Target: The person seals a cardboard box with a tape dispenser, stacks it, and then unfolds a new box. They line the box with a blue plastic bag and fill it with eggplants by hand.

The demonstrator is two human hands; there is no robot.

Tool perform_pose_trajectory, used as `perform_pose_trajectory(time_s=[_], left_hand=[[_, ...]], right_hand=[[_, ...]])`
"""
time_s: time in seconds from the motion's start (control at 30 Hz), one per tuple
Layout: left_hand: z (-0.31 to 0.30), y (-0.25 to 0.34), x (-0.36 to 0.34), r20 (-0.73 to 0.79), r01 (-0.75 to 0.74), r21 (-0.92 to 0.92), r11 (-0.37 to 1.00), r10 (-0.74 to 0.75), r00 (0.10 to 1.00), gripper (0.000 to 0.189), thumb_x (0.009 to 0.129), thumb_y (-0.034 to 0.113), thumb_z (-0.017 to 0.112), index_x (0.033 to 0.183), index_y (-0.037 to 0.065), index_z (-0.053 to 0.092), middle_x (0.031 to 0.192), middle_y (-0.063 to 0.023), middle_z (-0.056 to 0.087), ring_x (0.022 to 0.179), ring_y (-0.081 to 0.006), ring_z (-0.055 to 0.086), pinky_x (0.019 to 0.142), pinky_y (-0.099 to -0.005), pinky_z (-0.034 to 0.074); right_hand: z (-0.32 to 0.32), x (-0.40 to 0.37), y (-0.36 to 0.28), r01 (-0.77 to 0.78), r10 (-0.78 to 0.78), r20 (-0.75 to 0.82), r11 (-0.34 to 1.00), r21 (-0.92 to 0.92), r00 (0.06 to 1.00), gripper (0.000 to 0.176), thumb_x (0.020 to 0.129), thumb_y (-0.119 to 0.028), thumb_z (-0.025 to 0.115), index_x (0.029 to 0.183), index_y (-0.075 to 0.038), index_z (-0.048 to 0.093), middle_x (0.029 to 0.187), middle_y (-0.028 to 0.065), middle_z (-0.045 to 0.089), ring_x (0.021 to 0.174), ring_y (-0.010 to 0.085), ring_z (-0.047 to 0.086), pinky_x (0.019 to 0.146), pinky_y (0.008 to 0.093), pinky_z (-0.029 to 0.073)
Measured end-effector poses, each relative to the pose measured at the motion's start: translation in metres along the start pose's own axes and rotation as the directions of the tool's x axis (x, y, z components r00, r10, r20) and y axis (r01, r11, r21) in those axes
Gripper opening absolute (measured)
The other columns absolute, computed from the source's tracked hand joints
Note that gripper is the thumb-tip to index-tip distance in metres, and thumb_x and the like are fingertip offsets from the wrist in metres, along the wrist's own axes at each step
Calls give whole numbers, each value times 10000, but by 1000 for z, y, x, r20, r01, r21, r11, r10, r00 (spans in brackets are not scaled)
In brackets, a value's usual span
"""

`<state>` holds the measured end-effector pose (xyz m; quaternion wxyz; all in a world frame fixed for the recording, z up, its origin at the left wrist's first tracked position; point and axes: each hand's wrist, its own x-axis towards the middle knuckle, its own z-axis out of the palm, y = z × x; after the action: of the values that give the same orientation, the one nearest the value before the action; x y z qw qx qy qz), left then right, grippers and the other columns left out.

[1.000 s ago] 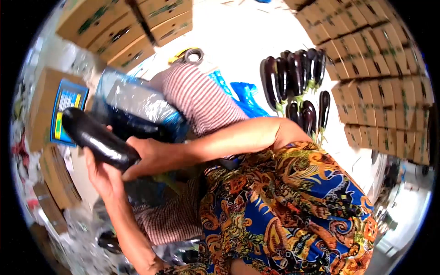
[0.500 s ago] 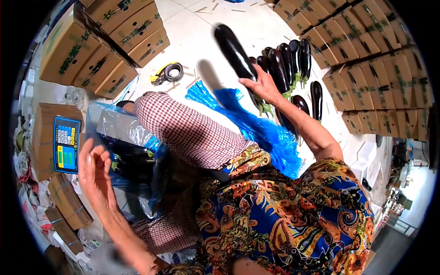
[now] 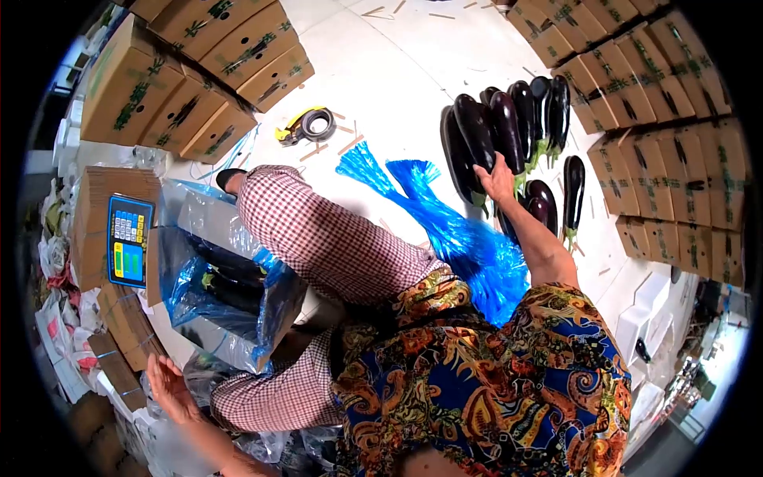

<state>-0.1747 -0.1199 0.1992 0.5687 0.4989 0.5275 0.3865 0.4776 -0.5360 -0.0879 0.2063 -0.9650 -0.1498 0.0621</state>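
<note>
Several dark eggplants [image 3: 506, 127] lie in a group on the pale floor. My right hand [image 3: 498, 180] has its fingers on the stem end of one eggplant [image 3: 475, 131] at the left of the group. My left hand [image 3: 168, 387] is empty at the lower left, fingers apart, below a carton lined with clear blue plastic [image 3: 214, 318]. Inside that carton rest more eggplants [image 3: 234, 288]. A scale display [image 3: 129, 240] with green digits stands to its left. Blue plastic bags [image 3: 477, 250] are spread on the floor below the eggplant group.
Stacked cardboard boxes stand at the upper left [image 3: 151, 95] and along the right [image 3: 675, 171]. A yellow tape dispenser [image 3: 306, 126] lies on the floor, with thin strips scattered about. Flattened cardboard [image 3: 119, 362] is at the left, and my checkered trouser legs [image 3: 318, 222] cross the middle.
My right hand has lowered the eggplant it was holding up onto the group. My left hand has moved down, away from the scale and the lined carton. The view has shifted slightly.
</note>
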Motion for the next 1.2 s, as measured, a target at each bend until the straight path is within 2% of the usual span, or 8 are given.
perform_pose_trajectory(time_s=[0.33, 0.57, 0.67, 0.7, 0.77, 0.87, 1.03, 1.2], left_hand=[[-109, -62, -42, -371, 107, -2, 994, -100, 923, 342, 913, 172, 589, 1180, -40, 560, 994, -103, 637, 847, -183, 614, 679, -258, 510], [-114, -110, -108, -529, 108, 174, 979, 0, 849, 304, 898, 196, 597, 1156, 35, 618, 974, -63, 647, 854, -144, 600, 751, -263, 475], [-130, -148, -133, -524, 243, 768, 592, 363, 770, 361, 879, 261, 584, 1168, 47, 615, 1070, -137, 665, 990, -269, 619, 883, -366, 466], [-138, -173, -142, -530, 250, 765, 593, 360, 768, 358, 879, 283, 583, 1161, 66, 621, 1097, -150, 659, 1035, -283, 617, 894, -364, 466], [-117, -196, -169, -502, 331, 717, 614, 124, 856, 367, 863, 300, 603, 1153, 75, 616, 1075, -181, 651, 1040, -312, 609, 882, -370, 472], [-77, -198, -201, -268, 293, 734, 613, -135, 954, 387, 848, 256, 632, 1180, 62, 590, 1073, -198, 642, 1037, -336, 601, 879, -381, 473], [-66, -152, -204, -305, 307, 521, 797, -163, 938, 397, 888, 210, 620, 1227, 15, 551, 1141, -166, 640, 1058, -266, 610, 921, -345, 463], [-133, -166, -179, -610, 251, 473, 844, 108, 785, 283, 859, 173, 618, 1092, 15, 640, 1009, -164, 674, 918, -257, 659, 812, -337, 502]], right_hand=[[20, 12, 23, -26, 17, -40, 974, -223, 999, 689, 800, -425, 673, 1272, 7, 416, 1211, 260, 511, 1104, 434, 524, 922, 504, 432], [-21, 19, -49, 84, -70, 47, 910, -406, 996, 365, 663, -298, 714, 853, -1, 620, 834, 219, 649, 814, 389, 645, 732, 474, 511], [22, 96, 19, 393, -413, -12, 874, -284, 911, 510, 692, -370, 757, 959, 52, 648, 906, 255, 666, 867, 410, 637, 772, 461, 500], [25, 116, 22, 372, -369, 76, 927, -39, 926, 581, 706, -406, 750, 1048, 51, 641, 962, 258, 666, 914, 403, 636, 813, 449, 496], [8, 137, -18, 417, -380, 184, 871, -260, 907, 621, 766, -448, 689, 1101, 69, 615, 1009, 254, 663, 901, 387, 646, 822, 426, 498], [23, 183, -63, 243, -331, 390, 935, 259, 859, 522, 856, -370, 646, 1193, 22, 570, 1016, 158, 654, 913, 242, 632, 785, 326, 490], [0, 136, -229, 358, -601, 425, 773, 524, 677, 595, 894, -411, 606, 1296, 8, 476, 1275, 199, 533, 1215, 344, 507, 982, 455, 425], [2, 108, -326, 447, -901, 338, 429, 785, 272, 590, 879, -401, 617, 1236, 56, 507, 1178, 152, 598, 1029, 230, 604, 858, 363, 501]])
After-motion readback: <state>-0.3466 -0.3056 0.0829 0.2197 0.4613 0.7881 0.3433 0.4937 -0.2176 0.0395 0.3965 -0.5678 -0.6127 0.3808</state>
